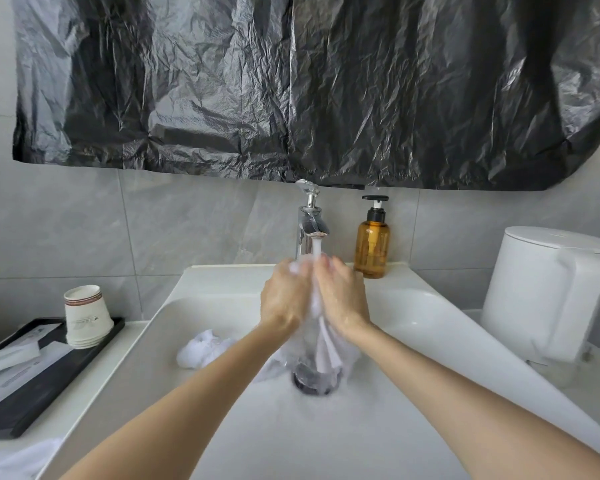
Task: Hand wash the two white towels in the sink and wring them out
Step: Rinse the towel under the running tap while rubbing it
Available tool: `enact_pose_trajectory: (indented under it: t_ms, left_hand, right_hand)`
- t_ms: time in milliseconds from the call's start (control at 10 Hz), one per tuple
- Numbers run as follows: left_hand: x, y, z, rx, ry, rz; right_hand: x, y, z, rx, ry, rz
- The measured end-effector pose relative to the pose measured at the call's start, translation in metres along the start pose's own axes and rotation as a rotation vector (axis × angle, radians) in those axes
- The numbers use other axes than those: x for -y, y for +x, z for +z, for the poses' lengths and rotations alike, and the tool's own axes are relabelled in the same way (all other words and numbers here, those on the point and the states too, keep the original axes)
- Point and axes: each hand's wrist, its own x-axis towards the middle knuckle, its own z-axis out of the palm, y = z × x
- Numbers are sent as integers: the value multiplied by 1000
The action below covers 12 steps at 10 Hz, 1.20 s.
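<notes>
both hands are raised under the running tap (313,221). left hand (284,296) and right hand (342,296) have fingers curled round one white towel (321,344), gripping its bunched top; its tail hangs below them to the drain (317,379). second towel (203,348) lies wadded in the sink (430,306), below and left of the left hand. grip detail is blurred, apparently firm. risk: the hanging cloth may cover the drain, letting water pool.
</notes>
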Motion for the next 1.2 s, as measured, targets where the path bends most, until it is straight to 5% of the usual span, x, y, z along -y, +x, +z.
enact_pose_trajectory:
  t_ms: [100, 400, 600, 700, 900, 1000, 1200]
  left_hand:
    - [1, -2, -2, -71, 168, 39]
    - [4, 29, -36, -79, -647, -278]
    - [12, 43, -49, -120, -782, -322]
    - [16, 46, -51, -134, -766, -302]
    - [8, 35, -40, 15, -710, -335]
    - [7, 21, -22, 116, -613, -277]
    - [10, 8, 7, 87, -451, -199]
  right_hand:
    - [-21, 14, -6, 68, -156, -213]
    - [-34, 13, -17, 487, -10, -18]
    - [-41, 14, -17, 590, -410, -9]
    - [-33, 21, -24, 558, -231, 87]
    - [-10, 23, -16, 313, 715, 272]
    - [3, 12, 2, 215, 711, 219]
    - [-3, -2, 13, -159, 286, 207]
